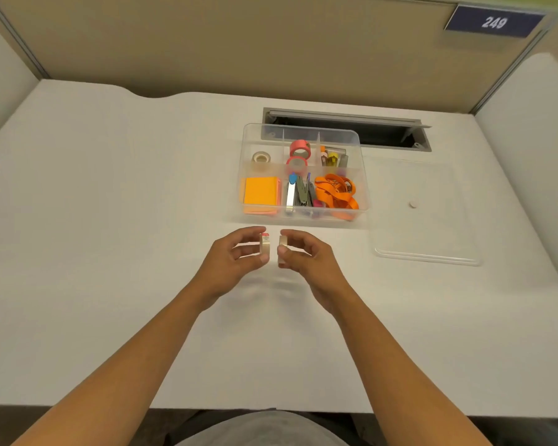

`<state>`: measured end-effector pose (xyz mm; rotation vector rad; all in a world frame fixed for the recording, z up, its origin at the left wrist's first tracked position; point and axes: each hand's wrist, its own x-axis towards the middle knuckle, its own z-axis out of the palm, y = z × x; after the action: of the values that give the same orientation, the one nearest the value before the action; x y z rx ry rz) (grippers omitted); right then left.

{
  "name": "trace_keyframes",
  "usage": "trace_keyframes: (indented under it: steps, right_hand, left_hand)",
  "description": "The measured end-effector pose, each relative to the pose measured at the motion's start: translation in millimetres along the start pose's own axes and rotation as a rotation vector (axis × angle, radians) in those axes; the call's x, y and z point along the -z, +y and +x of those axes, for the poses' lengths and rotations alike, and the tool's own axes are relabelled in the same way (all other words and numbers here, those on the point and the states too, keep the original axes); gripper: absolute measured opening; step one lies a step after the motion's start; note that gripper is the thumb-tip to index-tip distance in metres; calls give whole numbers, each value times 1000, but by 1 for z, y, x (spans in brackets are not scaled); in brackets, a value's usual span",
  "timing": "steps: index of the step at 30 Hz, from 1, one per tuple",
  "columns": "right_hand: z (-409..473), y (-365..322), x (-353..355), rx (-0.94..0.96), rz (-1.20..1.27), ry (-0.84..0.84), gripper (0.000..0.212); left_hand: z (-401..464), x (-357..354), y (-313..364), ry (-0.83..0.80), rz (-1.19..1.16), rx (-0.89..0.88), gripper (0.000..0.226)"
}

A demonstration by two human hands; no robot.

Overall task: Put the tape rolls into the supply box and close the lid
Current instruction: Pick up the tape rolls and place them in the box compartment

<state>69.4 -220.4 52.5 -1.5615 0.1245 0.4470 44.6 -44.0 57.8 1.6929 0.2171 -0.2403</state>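
Observation:
A clear plastic supply box (pixel 364 175) stands open on the white desk, past my hands. Inside it, a beige tape roll (pixel 261 157) lies in the back left compartment and two pink tape rolls (pixel 299 149) in the back middle one. My left hand (pixel 239 255) pinches a pale tape roll (pixel 265 243) with a red-marked label. My right hand (pixel 303 255) pinches a second pale tape roll (pixel 283 249). Both rolls are held on edge, close together, just in front of the box. The clear lid (pixel 429 239) lies flat on the desk to the right of the box.
The box also holds orange sticky notes (pixel 260 191), a stapler (pixel 291 196) and an orange lanyard (pixel 335 191). A cable slot (pixel 390 136) is cut in the desk behind the box. Beige partition walls enclose the desk.

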Motion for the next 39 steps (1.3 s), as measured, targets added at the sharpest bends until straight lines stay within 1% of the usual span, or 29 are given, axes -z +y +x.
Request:
trace_keyframes:
  steps: [7, 11, 21, 25, 34, 37, 39]
  right_hand:
    - [28, -22, -6, 78, 71, -90, 32]
    - [51, -37, -3, 63, 59, -127, 36]
    - [124, -78, -2, 32, 46, -170, 35]
    - [151, -90, -3, 40, 5, -158, 36]
    - [206, -109, -6, -5, 9, -159, 35]
    - [224, -114, -8, 20, -13, -146, 36]
    - [235, -118, -9, 64, -100, -105, 36]
  left_hand:
    - [26, 6, 18, -63, -98, -90, 45]
    - [48, 15, 25, -98, -102, -109, 47]
    - [117, 40, 40, -127, -163, -123, 49]
    - [146, 46, 48, -114, -113, -141, 50]
    - [200, 56, 55, -43, 13, -193, 51]
    - [216, 60, 56, -40, 114, -241, 54]
    - [224, 63, 57, 10, 194, -258, 56]
